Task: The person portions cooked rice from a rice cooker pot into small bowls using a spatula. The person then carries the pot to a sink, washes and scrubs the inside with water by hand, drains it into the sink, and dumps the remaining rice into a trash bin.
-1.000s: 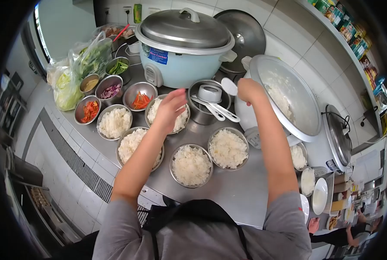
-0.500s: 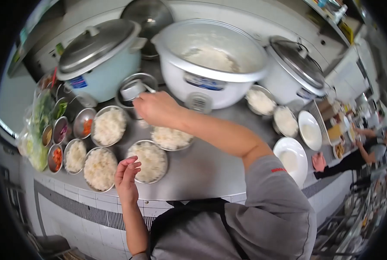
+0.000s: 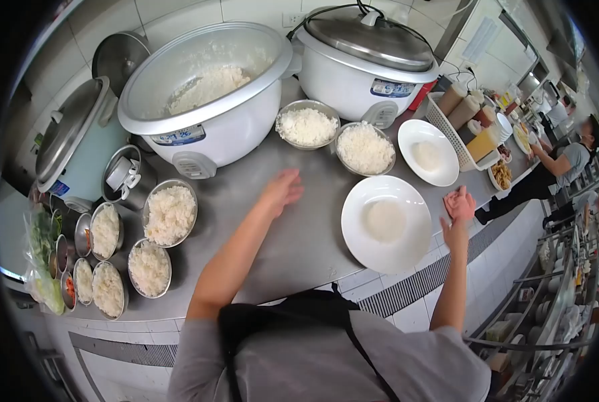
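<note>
Bowls of rice (image 3: 309, 145) sit in two bunches on the metal surface (image 3: 303, 251): five on the left and two near the middle, so seven. Two big white plates (image 3: 366, 256) lie near my hands. Three rice cookers (image 3: 239, 139) stand at the back, one with no lid and some rice inside, two with lids on.

My left hand (image 3: 284, 190) is over the surface, between the bowls and the near plate, its fingers a bit spread. My right hand (image 3: 460, 216) is on a small pink thing (image 3: 454, 201) just beside the far plate. My fingers hide part of it, so I can't tell what it is or if I'm pinching it.

Small bowls (image 3: 69, 298) at the far left cover each other, too squashed to count. Another person (image 3: 567, 164), far right, is cut up by shadow and blur.
</note>
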Demonstrator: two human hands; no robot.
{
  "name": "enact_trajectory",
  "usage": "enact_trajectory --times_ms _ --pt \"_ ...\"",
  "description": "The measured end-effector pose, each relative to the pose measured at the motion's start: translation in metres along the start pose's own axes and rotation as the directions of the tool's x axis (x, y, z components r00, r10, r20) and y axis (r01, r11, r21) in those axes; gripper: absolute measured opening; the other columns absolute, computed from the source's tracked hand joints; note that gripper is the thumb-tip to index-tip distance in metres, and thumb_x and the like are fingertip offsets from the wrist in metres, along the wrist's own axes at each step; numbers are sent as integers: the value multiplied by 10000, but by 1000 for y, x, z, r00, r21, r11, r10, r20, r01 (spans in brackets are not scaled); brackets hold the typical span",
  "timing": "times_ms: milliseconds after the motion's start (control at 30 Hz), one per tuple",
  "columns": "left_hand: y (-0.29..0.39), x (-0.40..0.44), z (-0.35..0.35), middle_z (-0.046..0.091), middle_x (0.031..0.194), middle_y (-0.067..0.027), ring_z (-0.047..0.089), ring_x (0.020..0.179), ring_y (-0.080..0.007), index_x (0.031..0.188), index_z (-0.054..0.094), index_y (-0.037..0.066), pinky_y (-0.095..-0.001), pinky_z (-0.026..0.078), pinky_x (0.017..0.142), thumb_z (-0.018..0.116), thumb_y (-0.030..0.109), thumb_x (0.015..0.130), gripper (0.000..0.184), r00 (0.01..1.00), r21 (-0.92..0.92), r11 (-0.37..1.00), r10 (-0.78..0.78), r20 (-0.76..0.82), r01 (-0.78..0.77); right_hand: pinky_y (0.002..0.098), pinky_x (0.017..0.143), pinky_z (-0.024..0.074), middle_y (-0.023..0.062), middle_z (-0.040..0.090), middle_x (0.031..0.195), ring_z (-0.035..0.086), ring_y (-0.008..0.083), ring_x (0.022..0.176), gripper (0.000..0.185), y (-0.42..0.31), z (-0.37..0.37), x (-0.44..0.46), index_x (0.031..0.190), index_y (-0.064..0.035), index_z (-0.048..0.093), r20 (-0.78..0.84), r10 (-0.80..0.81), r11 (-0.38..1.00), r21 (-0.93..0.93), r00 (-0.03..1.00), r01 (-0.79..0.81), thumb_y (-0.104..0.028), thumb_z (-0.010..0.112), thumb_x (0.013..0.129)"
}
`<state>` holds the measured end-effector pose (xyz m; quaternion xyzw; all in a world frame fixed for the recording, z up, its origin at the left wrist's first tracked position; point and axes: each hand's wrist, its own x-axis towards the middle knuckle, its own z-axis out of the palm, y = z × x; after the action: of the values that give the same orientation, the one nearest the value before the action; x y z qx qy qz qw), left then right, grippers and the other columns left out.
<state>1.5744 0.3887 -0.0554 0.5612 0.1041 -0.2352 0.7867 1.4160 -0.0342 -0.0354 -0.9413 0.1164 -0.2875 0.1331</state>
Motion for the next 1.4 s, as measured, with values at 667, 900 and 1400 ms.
enact_trajectory --times_ms 667,900,1400 --pt "-30 -114 -124 529 934 -82 552 842 -216 965 485 78 -397 494 644 504 136 772 203 827 182 980 165 -537 -77 227 532 309 9 343 672 327 91 601 86 4 73 -64 790 -47 357 74 510 653 615 857 -442 -5 430 774" --pt "18 -129 -51 511 1056 -227 525 913 -357 1064 477 -45 -384 424 815 438 94 796 304 675 943 -285 732 96 175 225 539 317 14 357 699 336 91 609 87 -5 65 -63 807 -46 361 127 542 637 583 831 -505 -7 436 787" --pt "4 80 72 494 1068 -158 576 819 -267 1261 284 73 -362 537 570 540 -3 690 630 983 455 881 172 -61 -126 268 555 373 63 410 679 419 144 596 128 -4 62 -79 817 -34 360 43 575 686 519 817 -510 -6 482 794"
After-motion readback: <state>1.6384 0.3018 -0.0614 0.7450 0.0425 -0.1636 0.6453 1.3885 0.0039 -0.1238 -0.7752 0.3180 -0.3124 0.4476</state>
